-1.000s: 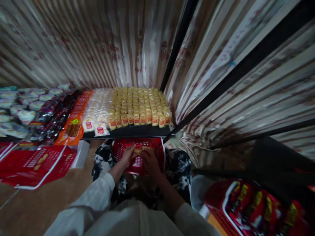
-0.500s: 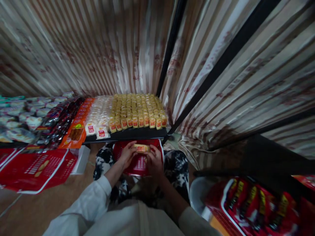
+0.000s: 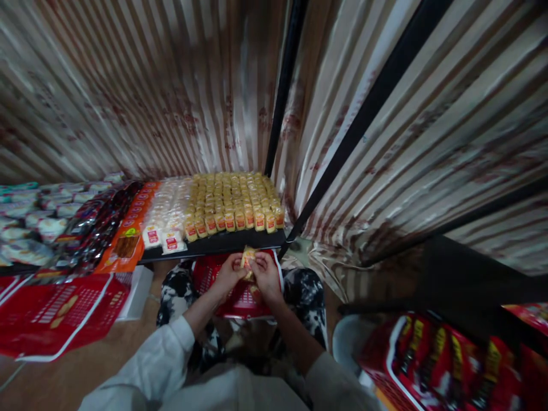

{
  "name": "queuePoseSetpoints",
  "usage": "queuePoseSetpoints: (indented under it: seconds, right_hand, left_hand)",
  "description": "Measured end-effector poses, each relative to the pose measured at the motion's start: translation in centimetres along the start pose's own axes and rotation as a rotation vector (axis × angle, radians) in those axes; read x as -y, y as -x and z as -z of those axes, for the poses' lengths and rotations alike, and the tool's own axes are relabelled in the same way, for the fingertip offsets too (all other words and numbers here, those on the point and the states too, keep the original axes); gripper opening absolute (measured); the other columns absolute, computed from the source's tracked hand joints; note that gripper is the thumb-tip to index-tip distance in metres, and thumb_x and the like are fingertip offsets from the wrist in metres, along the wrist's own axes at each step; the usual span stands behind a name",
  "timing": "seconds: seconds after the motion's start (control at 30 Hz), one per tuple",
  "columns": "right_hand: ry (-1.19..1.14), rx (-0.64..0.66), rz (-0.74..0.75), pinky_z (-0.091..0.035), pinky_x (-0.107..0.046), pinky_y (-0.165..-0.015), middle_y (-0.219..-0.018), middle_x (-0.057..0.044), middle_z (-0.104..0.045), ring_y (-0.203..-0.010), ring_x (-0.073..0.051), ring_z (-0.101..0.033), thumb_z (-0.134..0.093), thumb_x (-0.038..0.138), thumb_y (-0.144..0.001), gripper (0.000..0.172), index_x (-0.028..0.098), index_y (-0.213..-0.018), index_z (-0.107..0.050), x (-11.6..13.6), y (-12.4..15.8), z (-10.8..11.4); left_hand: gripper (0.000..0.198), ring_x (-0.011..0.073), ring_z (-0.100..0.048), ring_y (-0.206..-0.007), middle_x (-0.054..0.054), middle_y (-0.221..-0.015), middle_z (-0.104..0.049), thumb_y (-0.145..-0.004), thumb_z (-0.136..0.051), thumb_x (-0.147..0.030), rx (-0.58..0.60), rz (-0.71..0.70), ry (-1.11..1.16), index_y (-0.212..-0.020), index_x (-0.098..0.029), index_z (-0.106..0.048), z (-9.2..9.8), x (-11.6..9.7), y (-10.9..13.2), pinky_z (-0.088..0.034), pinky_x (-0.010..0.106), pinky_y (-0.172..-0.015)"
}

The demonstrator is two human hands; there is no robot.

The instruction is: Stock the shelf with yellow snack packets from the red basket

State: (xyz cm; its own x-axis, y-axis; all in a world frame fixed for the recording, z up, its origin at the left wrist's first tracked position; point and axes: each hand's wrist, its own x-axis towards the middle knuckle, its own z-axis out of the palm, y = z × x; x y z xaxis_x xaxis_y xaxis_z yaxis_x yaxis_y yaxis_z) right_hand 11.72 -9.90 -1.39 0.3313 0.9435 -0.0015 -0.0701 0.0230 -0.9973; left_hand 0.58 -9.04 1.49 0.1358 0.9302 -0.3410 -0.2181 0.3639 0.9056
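Between my two hands is a small yellow wrapped snack pack (image 3: 248, 258), now held upright. My left hand (image 3: 230, 273) pinches it from the left side, and my right hand (image 3: 266, 274) grips it from the right with the thumb over its front. Below my hands sits a red plastic basket (image 3: 209, 271) between my knees, with a small yellowish item partly visible under my right hand. Just beyond, rows of similar yellow packs (image 3: 235, 200) stand on a black shelf (image 3: 209, 246).
Left along the shelf lie white packs (image 3: 165, 214), an orange bag (image 3: 128, 240), dark shiny packs (image 3: 92, 228) and white-wrapped items (image 3: 47, 220). A red basket (image 3: 64, 319) stands at lower left. Black metal poles (image 3: 338, 148) cross the striped curtain. Red packages (image 3: 454, 359) fill a basket at right.
The snack pack has turned from lying sideways to upright, and my hands have come closer together around it. The view has shifted slightly.
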Motion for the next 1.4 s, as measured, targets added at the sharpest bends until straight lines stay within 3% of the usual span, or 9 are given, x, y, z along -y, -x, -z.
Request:
queuePoseSetpoints:
  seconds: [0.1,0.27,0.4,0.5,0.7,1.0,1.27,1.4]
  right_hand:
    - [-0.011,-0.005,0.018,-0.054,-0.032,-0.077,-0.086,-0.004,-0.064,-0.082,-0.017,-0.065,-0.061,0.032,-0.068,0.025,0.021,-0.088,-0.051,0.8,-0.7,0.0]
    - [-0.005,-0.008,0.07,-0.053,-0.033,-0.08,-0.087,-0.003,-0.064,-0.083,-0.016,-0.063,-0.059,0.031,-0.072,0.022,0.02,-0.091,-0.054,1.3,-2.3,0.1]
    - [0.23,-0.013,0.22,-0.049,-0.038,-0.089,-0.1,-0.007,-0.062,-0.095,-0.019,-0.059,-0.053,0.026,-0.077,0.018,0.02,-0.092,-0.062,1.7,-3.6,0.0]
    - [0.368,-0.024,0.307,-0.049,-0.037,-0.088,-0.104,-0.009,-0.058,-0.099,-0.02,-0.056,-0.047,0.021,-0.08,0.023,0.02,-0.095,-0.064,2.0,-4.3,-0.4]
    - [0.444,-0.011,0.339,-0.051,-0.036,-0.087,-0.105,-0.009,-0.057,-0.099,-0.02,-0.056,-0.044,0.013,-0.078,0.031,0.021,-0.101,-0.063,0.5,-5.8,-1.2]
    - [0.496,-0.013,0.361,-0.049,-0.036,-0.092,-0.107,-0.011,-0.059,-0.1,-0.02,-0.058,-0.039,0.012,-0.08,0.038,0.018,-0.107,-0.063,-0.9,-8.0,-0.9]
    - [0.515,0.019,0.417,-0.05,-0.035,-0.091,-0.108,-0.012,-0.059,-0.097,-0.019,-0.059,-0.037,0.01,-0.08,0.045,0.018,-0.117,-0.061,-1.9,-8.8,-0.7]
    - [0.534,0.013,0.439,-0.05,-0.034,-0.09,-0.106,-0.011,-0.059,-0.097,-0.019,-0.058,-0.037,0.008,-0.079,0.049,0.02,-0.119,-0.061,-2.3,-9.0,-0.6]
  left_hand:
    - [0.037,0.0114,-0.06,-0.067,0.002,-0.077,-0.067,-0.055,-0.078,-0.02,-0.052,-0.018,-0.071,-0.087,-0.014,-0.061,-0.5,-0.8,-1.0,-0.049,0.024,-0.067]
    - [0.024,0.0104,-0.056,-0.061,0.0,-0.067,-0.065,-0.06,-0.073,-0.02,0.029,-0.062,-0.216,-0.081,-0.011,-0.066,-0.9,-1.9,-2.9,-0.046,0.023,-0.063]
    - [0.02,0.0098,-0.053,-0.061,-0.001,-0.068,-0.062,-0.066,-0.063,-0.009,-0.171,-0.195,-0.436,-0.086,-0.012,-0.067,-1.4,-2.1,-5.2,-0.045,0.022,-0.065]
    - [0.024,0.0121,-0.055,-0.069,0.002,-0.075,-0.062,-0.071,-0.062,-0.013,-0.315,-0.264,-0.627,-0.095,-0.013,-0.067,-2.0,-2.2,-7.0,-0.045,0.024,-0.07]
    - [0.025,0.0165,-0.059,-0.083,0.007,-0.091,-0.065,-0.079,-0.057,-0.02,-0.393,-0.236,-0.817,-0.102,-0.014,-0.065,-3.5,-2.6,-9.1,-0.045,0.027,-0.077]
    - [0.024,0.0172,-0.06,-0.087,0.007,-0.095,-0.064,-0.082,-0.053,-0.021,-0.416,-0.324,-0.859,-0.105,-0.015,-0.057,-4.4,-2.0,-10.2,-0.046,0.029,-0.08]
    - [0.019,0.0187,-0.061,-0.09,0.009,-0.095,-0.063,-0.085,-0.05,-0.028,-0.436,-0.408,-0.8,-0.099,-0.015,-0.054,-4.0,-1.2,-10.8,-0.048,0.033,-0.082]
    - [0.019,0.017,-0.062,-0.082,0.006,-0.09,-0.062,-0.085,-0.049,-0.028,-0.409,-0.415,-0.753,-0.099,-0.016,-0.052,-3.8,-0.9,-11.1,-0.049,0.031,-0.076]
